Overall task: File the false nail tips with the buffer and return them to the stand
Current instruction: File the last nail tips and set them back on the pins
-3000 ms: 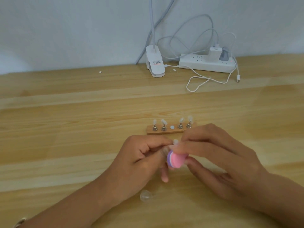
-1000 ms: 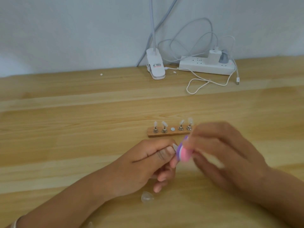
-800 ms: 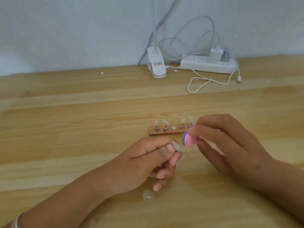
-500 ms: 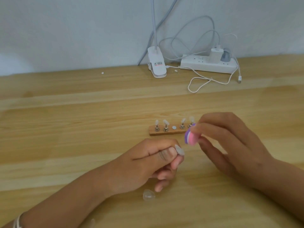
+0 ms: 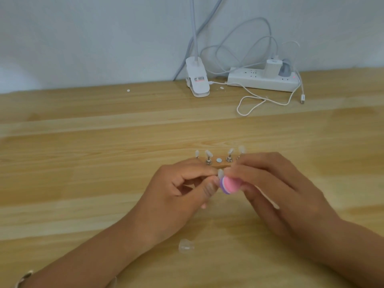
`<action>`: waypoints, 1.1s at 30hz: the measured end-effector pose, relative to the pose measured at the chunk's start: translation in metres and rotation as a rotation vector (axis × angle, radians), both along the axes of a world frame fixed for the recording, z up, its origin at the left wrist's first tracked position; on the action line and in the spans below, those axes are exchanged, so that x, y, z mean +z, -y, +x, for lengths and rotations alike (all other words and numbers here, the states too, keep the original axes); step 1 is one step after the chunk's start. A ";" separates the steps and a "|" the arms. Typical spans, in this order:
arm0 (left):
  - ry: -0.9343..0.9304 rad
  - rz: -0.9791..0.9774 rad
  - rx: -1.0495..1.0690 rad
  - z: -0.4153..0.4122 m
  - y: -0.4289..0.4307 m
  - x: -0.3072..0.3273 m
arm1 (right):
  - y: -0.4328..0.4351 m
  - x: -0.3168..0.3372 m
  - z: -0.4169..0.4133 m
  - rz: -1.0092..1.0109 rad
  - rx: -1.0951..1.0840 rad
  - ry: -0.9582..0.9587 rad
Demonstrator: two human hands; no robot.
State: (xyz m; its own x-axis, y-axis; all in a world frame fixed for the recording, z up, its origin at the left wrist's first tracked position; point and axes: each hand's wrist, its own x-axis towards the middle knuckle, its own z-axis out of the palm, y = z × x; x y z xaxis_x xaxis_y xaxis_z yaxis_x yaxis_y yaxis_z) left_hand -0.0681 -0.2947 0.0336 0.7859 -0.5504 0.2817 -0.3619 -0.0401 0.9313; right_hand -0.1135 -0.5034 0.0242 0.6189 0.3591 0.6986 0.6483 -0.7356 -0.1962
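Observation:
My left hand (image 5: 178, 192) pinches a clear false nail tip (image 5: 220, 173) between thumb and forefinger. My right hand (image 5: 268, 186) pinches a small round pink and purple buffer (image 5: 229, 185), whose edge lies against the tip. Just behind both hands sits the small wooden stand (image 5: 220, 164) with several nail tips (image 5: 207, 153) upright on metal holders. Its middle spot shows only a bare round disc (image 5: 218, 160). My hands hide the stand's front edge and right end.
A clear loose nail tip (image 5: 186, 246) lies on the wooden table (image 5: 83, 163) near my left forearm. At the back stand a white clip lamp base (image 5: 197, 80), a white power strip (image 5: 261, 81) and loose white cables (image 5: 259, 102).
My right hand brought the buffer back down and left from beside the stand to the tip in my left hand. My left hand rose slightly toward the stand.

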 end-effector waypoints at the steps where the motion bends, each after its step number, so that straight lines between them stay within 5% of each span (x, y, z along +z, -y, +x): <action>1: 0.010 0.013 0.026 0.000 0.000 0.000 | 0.001 0.000 0.001 -0.010 -0.009 0.000; 13: -0.003 0.054 0.104 0.000 0.002 -0.003 | 0.002 0.003 0.004 0.121 -0.027 -0.055; 20: -0.021 0.076 0.060 -0.002 0.000 -0.002 | -0.003 0.002 0.001 0.011 -0.032 -0.067; 25: -0.025 0.069 0.048 -0.002 0.000 -0.002 | -0.021 0.009 -0.007 0.243 0.135 -0.194; 33: -0.017 0.062 0.021 -0.005 -0.001 0.000 | 0.001 0.002 0.004 0.007 -0.036 -0.015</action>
State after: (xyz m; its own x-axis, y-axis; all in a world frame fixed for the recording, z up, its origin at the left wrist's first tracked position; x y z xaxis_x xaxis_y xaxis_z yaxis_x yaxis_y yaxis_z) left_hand -0.0731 -0.2939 0.0334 0.8017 -0.5500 0.2340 -0.3441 -0.1047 0.9331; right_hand -0.1097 -0.5045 0.0261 0.6416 0.3316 0.6917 0.6183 -0.7572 -0.2105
